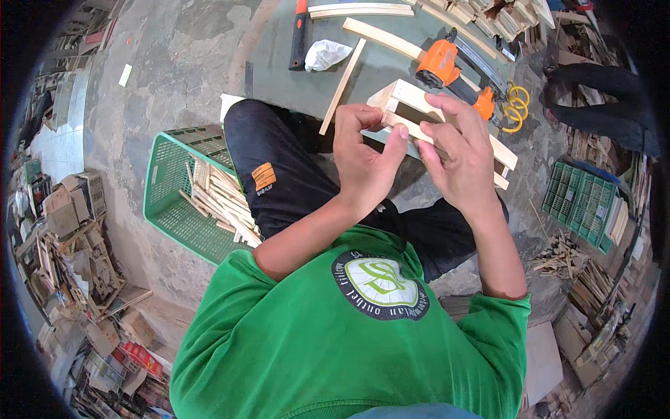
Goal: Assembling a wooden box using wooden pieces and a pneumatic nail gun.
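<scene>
Between my two hands is a narrow frame of pale wooden slats, tilted over the near edge of the low work surface. My left hand grips its left end, thumb pressed on the near slat and fingers curled behind. Farther right, my right hand pinches the same frame, with fingers over the upper slats. The frame's far end sticks out past the right hand. Just beyond it lies an orange nail gun with a yellow coiled hose. A loose thin slat rests left of the frame.
A hammer-like tool with a black and red handle lies beside a crumpled white bag. On my left stands a green basket of wood sticks. Green crates and another person's dark-trousered legs are at right.
</scene>
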Demonstrator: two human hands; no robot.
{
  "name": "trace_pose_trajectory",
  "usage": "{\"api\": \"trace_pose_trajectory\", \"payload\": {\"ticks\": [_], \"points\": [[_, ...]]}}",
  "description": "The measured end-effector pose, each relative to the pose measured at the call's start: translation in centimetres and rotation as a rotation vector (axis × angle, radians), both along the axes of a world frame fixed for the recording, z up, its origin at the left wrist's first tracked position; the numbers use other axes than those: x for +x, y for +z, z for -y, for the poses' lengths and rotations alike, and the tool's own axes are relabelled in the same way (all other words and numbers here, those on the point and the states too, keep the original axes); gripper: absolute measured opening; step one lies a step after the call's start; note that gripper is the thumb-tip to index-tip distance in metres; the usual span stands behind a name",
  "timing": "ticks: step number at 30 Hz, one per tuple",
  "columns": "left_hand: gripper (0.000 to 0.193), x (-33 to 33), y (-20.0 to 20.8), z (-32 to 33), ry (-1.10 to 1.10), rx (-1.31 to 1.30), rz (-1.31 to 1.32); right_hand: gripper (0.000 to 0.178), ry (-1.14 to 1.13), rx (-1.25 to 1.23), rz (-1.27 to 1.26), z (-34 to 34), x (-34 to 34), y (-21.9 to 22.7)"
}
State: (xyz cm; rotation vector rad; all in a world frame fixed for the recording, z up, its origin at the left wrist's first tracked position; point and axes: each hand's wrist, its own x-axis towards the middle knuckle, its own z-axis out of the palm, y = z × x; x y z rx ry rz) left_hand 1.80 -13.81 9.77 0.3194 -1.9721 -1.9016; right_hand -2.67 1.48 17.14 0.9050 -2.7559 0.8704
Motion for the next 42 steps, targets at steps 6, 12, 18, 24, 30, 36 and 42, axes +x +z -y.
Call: {"api": "trace_pose_trajectory", "payload": {"ticks": [6, 12, 18, 24, 30, 36, 42], "points": [[0.038, 0.5, -0.7, 0.2, -0.025, -0.004, -0.038, 0.025, -0.001, 0.000, -0.018, 0.0, 0.0, -0.1], [0.040, 0.7, -0.4, -0.4, -0.024, 0.066, -0.017, 0.026, 0.009, -0.014, -0.033, -0.1, -0.1, -0.2], [0.031, 0.9, -1.5, -0.4, -0.048, 0.296, -0.043, 0.025, 0.008, 0.004, -0.044, -0.1, 0.0, 0.0], [0.014, 0.3, -2.2, 1.6, -0.199, 0.438, -0.053, 0.026, 0.008, 0.033, -0.028, -0.2, 0.0, 0.2], [0.010, -0.5, -3.1, 2.9, -0.309, 0.496, -0.096, 0.026, 0.017, 0.040, -0.027, -0.1, 0.0, 0.2], [0.010, -0.9, -3.3, 3.6, -0.352, 0.504, -0.109, 0.026, 0.012, 0.020, -0.019, -0.1, -0.1, 0.1], [0.012, -1.1, -3.5, 3.3, -0.318, 0.419, -0.156, 0.026, 0.022, 0.015, -0.020, -0.2, -0.2, 0.2]]}}
